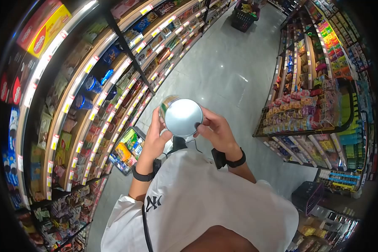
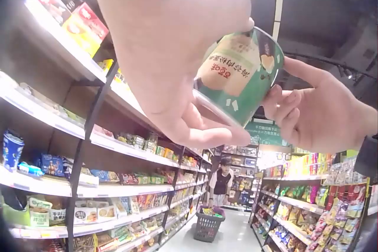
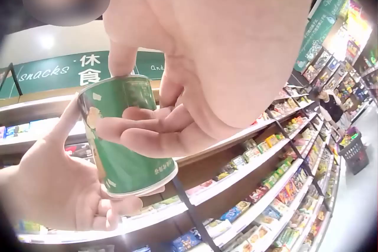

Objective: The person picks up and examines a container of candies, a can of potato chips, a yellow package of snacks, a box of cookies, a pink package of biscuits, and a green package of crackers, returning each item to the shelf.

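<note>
Both hands hold a green snack can (image 1: 183,118) in front of the chest, its plain silvery round end facing up at the head camera. In the left wrist view its green label (image 2: 236,75) carries a pale panel with printed characters and pictures of food. My left hand (image 1: 156,134) grips the can's left side with the fingers wrapped round it. On the opposite side my right hand (image 1: 217,132) holds it, thumb at the edge of the silvery end. In the right wrist view the right fingers (image 3: 159,134) curl across the green wall, and the left hand (image 3: 53,175) supports it from the other side.
Long snack shelves (image 1: 88,71) run along the left. A basket full of packets (image 1: 129,151) stands on the floor by them. Another basket (image 1: 244,17) is farther up the aisle, near a person (image 2: 221,182). Wire racks of packets (image 1: 298,109) line the right.
</note>
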Motion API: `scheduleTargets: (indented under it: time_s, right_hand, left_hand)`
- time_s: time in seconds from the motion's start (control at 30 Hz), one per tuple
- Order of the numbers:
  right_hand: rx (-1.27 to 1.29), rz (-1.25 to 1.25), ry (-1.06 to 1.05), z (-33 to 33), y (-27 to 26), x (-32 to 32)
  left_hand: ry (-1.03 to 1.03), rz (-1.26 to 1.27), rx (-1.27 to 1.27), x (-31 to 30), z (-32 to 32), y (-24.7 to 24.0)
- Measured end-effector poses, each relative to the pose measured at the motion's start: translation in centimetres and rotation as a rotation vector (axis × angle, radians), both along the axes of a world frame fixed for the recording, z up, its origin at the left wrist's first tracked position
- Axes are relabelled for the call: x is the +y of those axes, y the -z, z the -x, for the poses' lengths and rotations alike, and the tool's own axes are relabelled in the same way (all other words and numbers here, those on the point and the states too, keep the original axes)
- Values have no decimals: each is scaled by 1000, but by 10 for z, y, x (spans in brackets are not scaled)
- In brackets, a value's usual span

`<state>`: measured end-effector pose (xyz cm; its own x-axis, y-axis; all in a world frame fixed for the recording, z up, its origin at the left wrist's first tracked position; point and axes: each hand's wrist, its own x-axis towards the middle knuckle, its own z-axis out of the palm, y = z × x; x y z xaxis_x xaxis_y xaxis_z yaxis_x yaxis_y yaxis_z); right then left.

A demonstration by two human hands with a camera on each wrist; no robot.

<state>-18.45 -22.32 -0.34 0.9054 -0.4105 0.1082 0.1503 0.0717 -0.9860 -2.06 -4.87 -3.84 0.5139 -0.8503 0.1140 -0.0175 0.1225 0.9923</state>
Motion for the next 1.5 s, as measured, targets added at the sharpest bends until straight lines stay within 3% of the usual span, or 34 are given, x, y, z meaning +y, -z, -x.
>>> scheduleTargets:
  time_s: [0.3,0.43,0.53,0.63,0.8,1.03,1.33,1.5]
  right_hand:
    - [-76,110,100,-61,-1,-100]
    - [27,-19,98,-74,12,-154]
    - [139,270,101,-87,6,-216]
    - [174,398,128,-93,-3,-277]
    - [-23,586,345,-96,-8,-380]
    - [31,386,303,-81,6,-483]
    - [121,287,278,-103,17,-570]
    - [65,323,376,-138,29,-634]
  left_hand:
    - [128,-121,-160,-104,-71,-2]
    - [178,-180,-213,-159,-86,11]
    - [183,-249,-269,-214,-95,13]
    - [159,-305,-295,-278,-98,2]
    - [243,-331,-383,-386,-99,-28]
    - [114,-293,-353,-490,-128,-33]
    - [-213,-351,-742,-608,-257,-56]
    - [-333,-338,-884,-702,-398,-44]
